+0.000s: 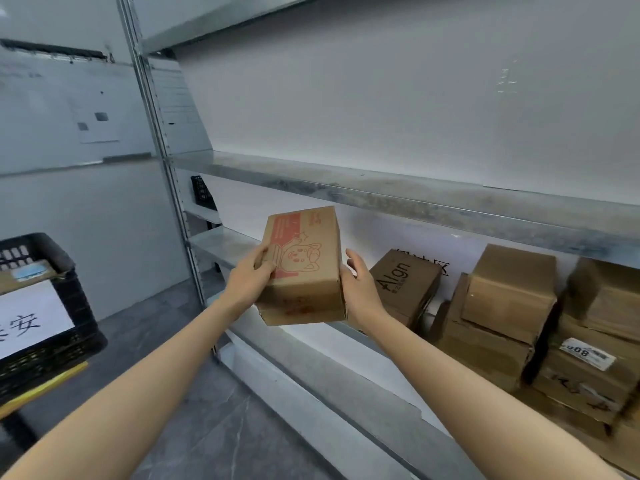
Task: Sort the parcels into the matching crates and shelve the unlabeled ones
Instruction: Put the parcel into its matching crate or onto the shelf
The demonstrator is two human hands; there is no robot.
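Cardboard box held in the air before the shelf, long axis pointing toward it; left hand fingers clamp its left face, right hand fingers lie straight against its right side.

Metal shelf bearing stacked cardboard boxes

A brown cardboard parcel sits between the left hand and right hand, before the grey metal shelf rack. Right of it, stacked brown cardboard boxes lie on the lower shelf. A black plastic crate stands at the left.
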